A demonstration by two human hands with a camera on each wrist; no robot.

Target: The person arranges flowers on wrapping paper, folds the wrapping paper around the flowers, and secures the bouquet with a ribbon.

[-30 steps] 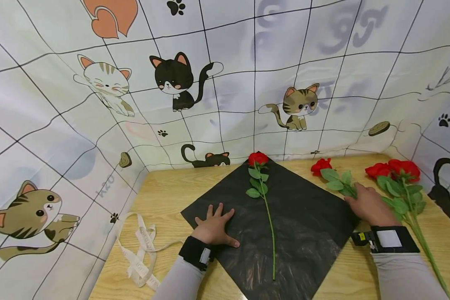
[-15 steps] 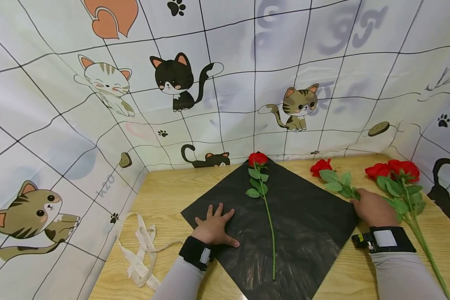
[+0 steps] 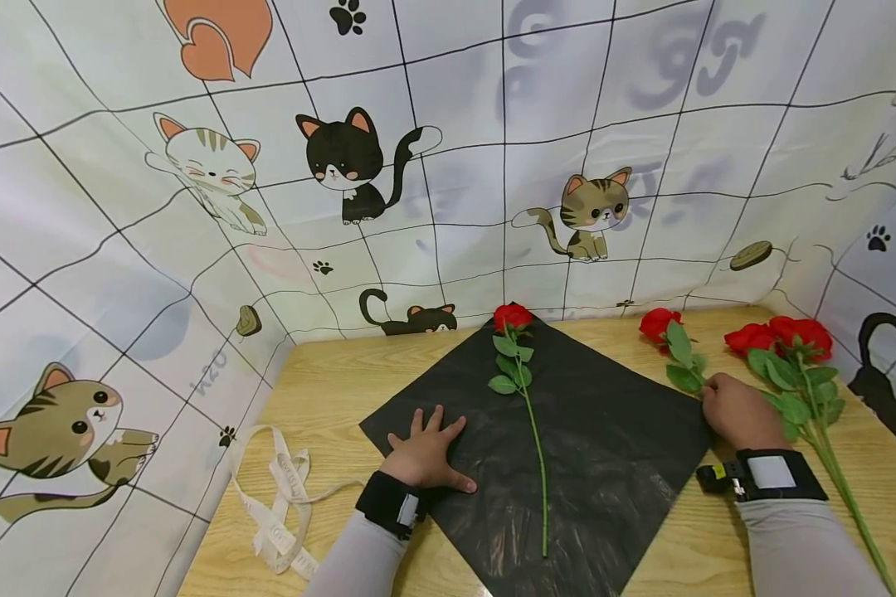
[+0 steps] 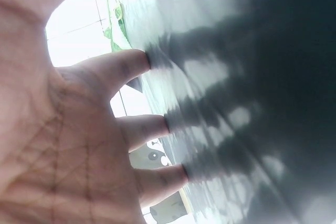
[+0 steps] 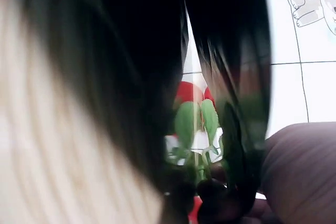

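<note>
Held rose (image 3: 679, 343) toward the far right of the worktop (image 3: 328, 373), stem gripped in the right hand (image 3: 742, 412). Black sheet (image 3: 612, 431) thin, glossy, creased, diamond-laid; left hand (image 3: 426, 454) spread wide, fingertips on it. Worktop pale, wood-grained. Cream ribbon (image 3: 275, 526) printed, loosely looped. Held rose: rounded red bloom, oval green leaves, lower stem hidden by the hand. Second rose (image 3: 521, 376) long-stemmed, lying on the sheet; paired roses (image 3: 782, 369) near the right hand

Bare hands (image 3: 427, 456), pale grey sleeves (image 3: 812, 547), black wristbands (image 3: 808, 478) with white patches (image 3: 772, 472), yellow marking (image 3: 720, 471)
</note>
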